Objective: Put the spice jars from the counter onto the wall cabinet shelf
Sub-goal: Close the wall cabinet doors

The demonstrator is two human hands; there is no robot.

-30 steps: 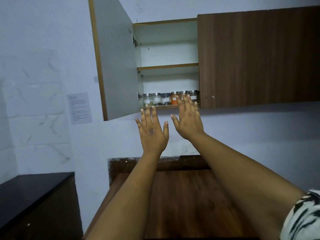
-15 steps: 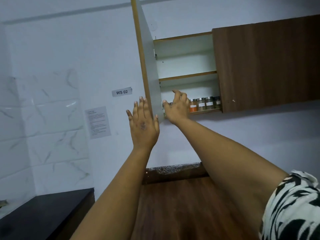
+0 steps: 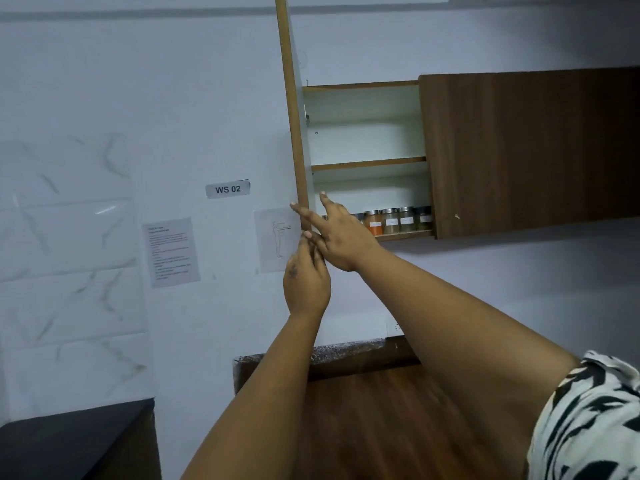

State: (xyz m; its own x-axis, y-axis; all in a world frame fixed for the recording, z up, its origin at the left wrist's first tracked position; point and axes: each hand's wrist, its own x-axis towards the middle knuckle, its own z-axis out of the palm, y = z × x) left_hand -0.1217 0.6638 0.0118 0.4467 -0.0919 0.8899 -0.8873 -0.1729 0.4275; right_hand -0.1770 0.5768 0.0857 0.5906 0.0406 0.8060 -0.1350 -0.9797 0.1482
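The right hand (image 3: 341, 239) now lies across the bottom edge of the open cabinet door (image 3: 294, 133), fingers spread and flat against it, gripping nothing; half a second ago it was reaching in at the shelf. The left hand (image 3: 306, 277) has risen to meet it, its fingers loosely curled and touching the door's lower corner just under the right hand, where before it hung open and apart. The door now shows edge-on. The spice jars (image 3: 398, 221) stand in a row on the bottom shelf (image 3: 405, 234) of the wall cabinet (image 3: 533, 150), some hidden behind the right hand. The wooden tabletop (image 3: 374, 420) lies below.
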